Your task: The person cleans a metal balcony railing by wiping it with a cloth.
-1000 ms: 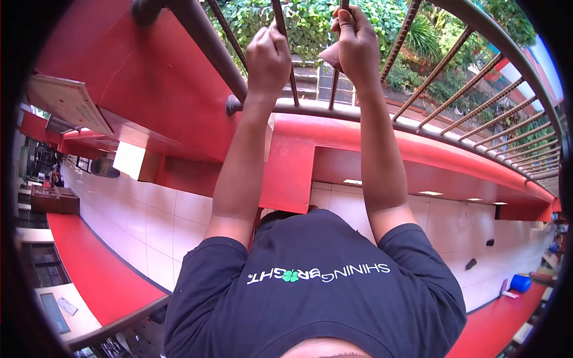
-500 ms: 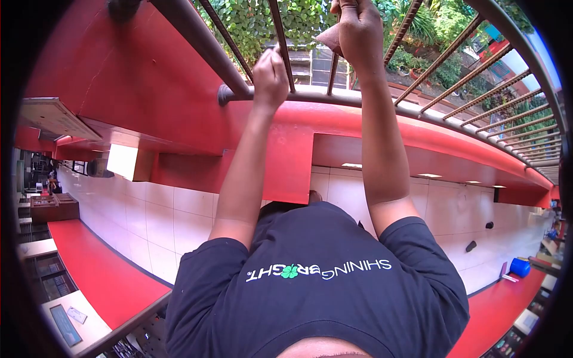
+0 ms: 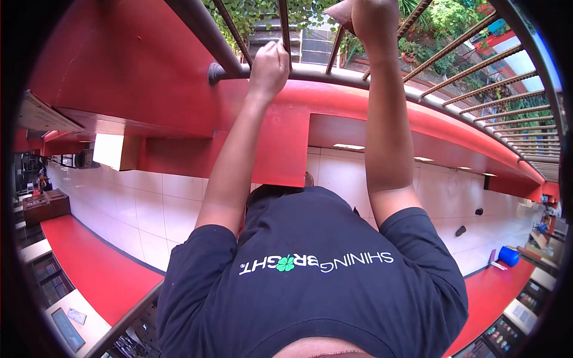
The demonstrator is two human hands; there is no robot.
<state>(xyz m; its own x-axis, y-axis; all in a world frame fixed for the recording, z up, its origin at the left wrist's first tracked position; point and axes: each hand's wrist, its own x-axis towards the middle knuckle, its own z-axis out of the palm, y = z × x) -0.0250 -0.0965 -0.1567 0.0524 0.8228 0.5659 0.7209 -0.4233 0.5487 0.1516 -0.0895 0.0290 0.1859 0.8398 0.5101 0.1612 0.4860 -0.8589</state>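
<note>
My left hand [image 3: 270,62] is closed around a thin rusty-brown railing bar [image 3: 285,24], just above the curved lower rail [image 3: 334,74]. My right hand [image 3: 373,15] reaches higher, at the top edge of the view. It presses a small pinkish-brown cloth or pad [image 3: 341,11] against another bar. Both arms stretch forward from my black shirt [image 3: 310,280], which carries white lettering. Part of the right hand's fingers is cut off by the frame edge.
A red ledge [image 3: 286,137] runs under the railing, and a thick brown post [image 3: 200,30] slants at the left. Far below lie a white tiled floor [image 3: 161,209], red counters [image 3: 95,268] and a blue barrel [image 3: 508,255]. Green plants [image 3: 453,18] show beyond the bars.
My left hand has slid down its bar to the lower rail. My right hand with the cloth has risen along its bar to the top of the view.
</note>
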